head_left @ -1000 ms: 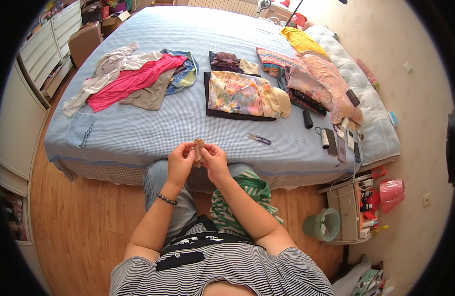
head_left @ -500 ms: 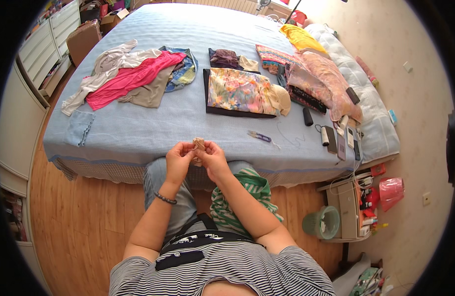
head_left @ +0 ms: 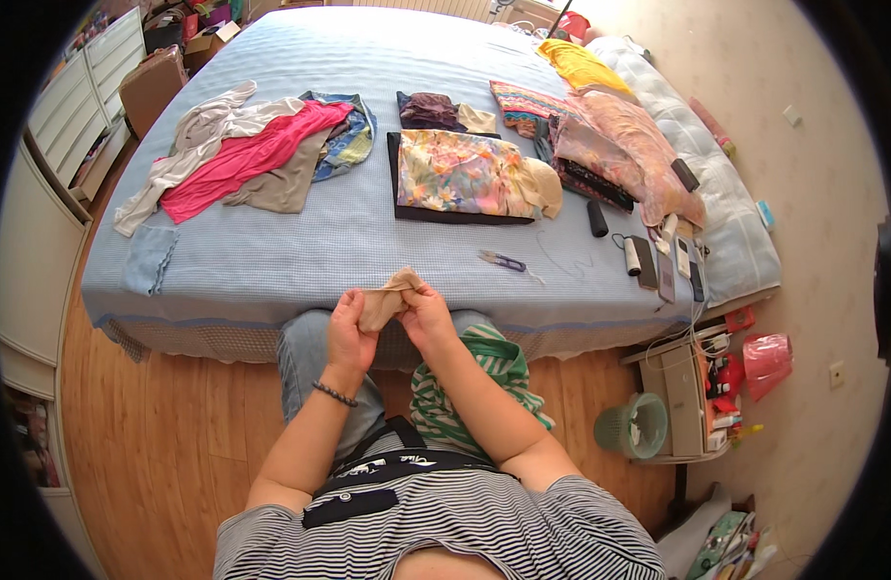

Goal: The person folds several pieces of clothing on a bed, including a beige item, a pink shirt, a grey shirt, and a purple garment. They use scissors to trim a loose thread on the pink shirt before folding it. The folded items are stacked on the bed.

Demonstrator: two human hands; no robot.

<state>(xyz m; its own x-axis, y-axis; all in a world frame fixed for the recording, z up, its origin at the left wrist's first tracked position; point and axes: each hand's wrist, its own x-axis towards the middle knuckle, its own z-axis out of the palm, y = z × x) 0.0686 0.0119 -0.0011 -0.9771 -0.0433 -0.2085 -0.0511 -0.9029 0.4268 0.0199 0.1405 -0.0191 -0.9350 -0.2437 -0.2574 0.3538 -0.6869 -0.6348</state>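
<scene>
One small beige cloth piece (head_left: 378, 309) lies between the fingers of the left hand (head_left: 351, 333) and right hand (head_left: 429, 317), each set clamped on an opposite end, long axis slanting away toward the right fingers; neither hand is nearer. Count: one cloth piece; one pair of purple-handled thread snips (head_left: 504, 262), beyond and right of the right fingers; one crumpled green-and-white striped fabric (head_left: 494, 360), bodyward of them.

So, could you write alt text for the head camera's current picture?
A person holds a small beige cloth between left hand and right hand at the edge of a blue-covered bed. On it lie loose clothes at left and a folded floral cloth in the middle.
</scene>
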